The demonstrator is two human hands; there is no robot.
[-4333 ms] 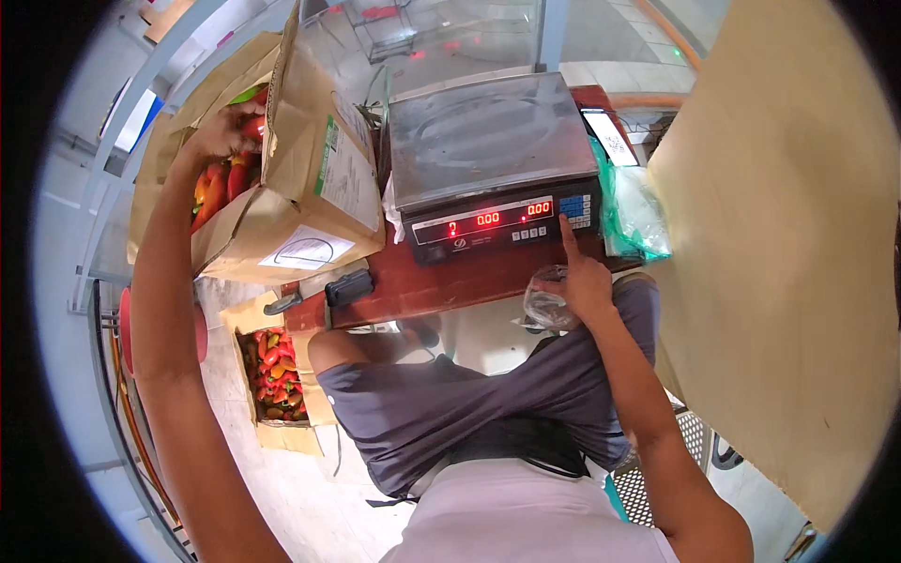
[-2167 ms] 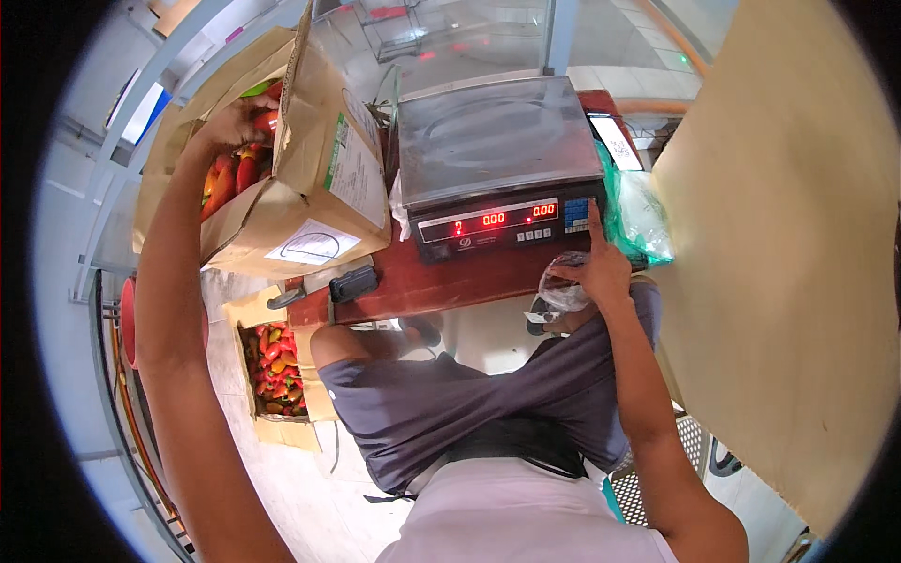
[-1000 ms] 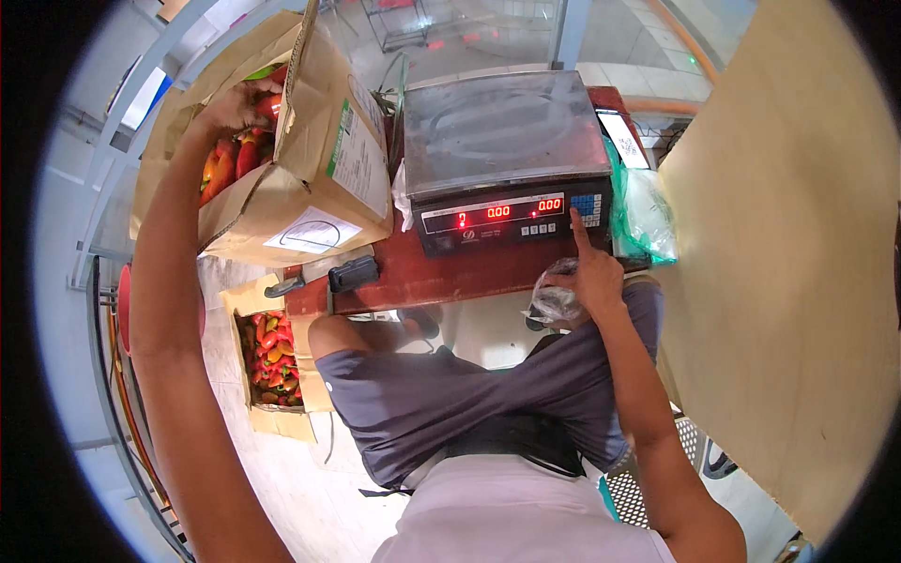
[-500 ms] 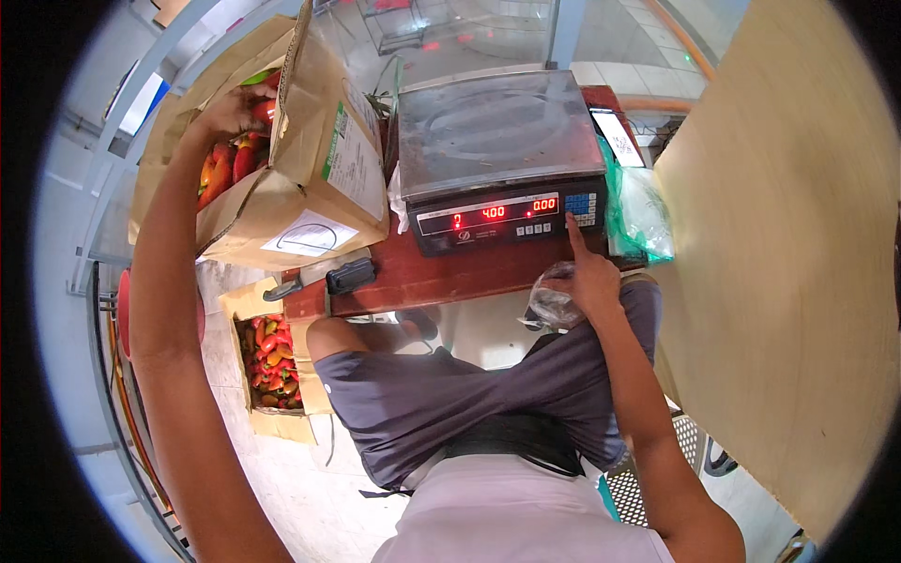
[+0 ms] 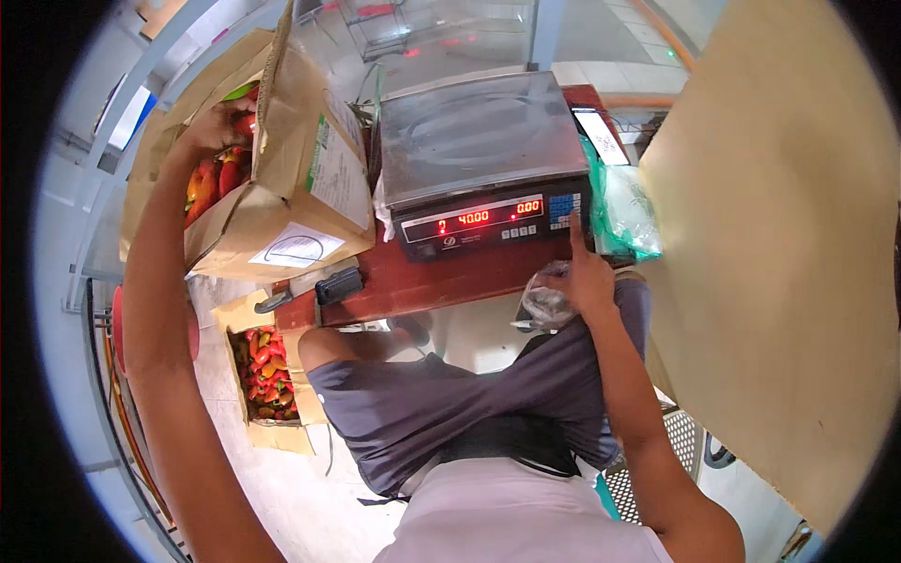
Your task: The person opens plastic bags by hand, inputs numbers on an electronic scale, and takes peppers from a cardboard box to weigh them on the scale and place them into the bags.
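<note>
My left hand (image 5: 216,128) reaches into an open cardboard box (image 5: 286,202) of red, orange and green peppers (image 5: 208,184). Its fingers close on a red pepper (image 5: 245,125), partly hidden by the box flap. With the index finger stretched out, my right hand (image 5: 591,281) touches the right side of the keypad (image 5: 563,208) on a black digital scale (image 5: 479,225). Its other fingers hold a crumpled clear plastic bag (image 5: 546,302). Nothing lies on the scale's metal pan (image 5: 483,131), and its red display is lit.
A knife (image 5: 277,300) and a small black object (image 5: 339,286) lie at the front edge of the red-brown table (image 5: 413,286). Below sits a second box of peppers (image 5: 267,371). Right of the scale are a green-and-clear plastic bag (image 5: 629,216), a phone (image 5: 600,136) and a wooden panel (image 5: 779,253).
My right index fingertip has moved rightward across the keypad, and the scale's middle display figure has changed. My left hand stays in the box. The whole view has shifted slightly.
</note>
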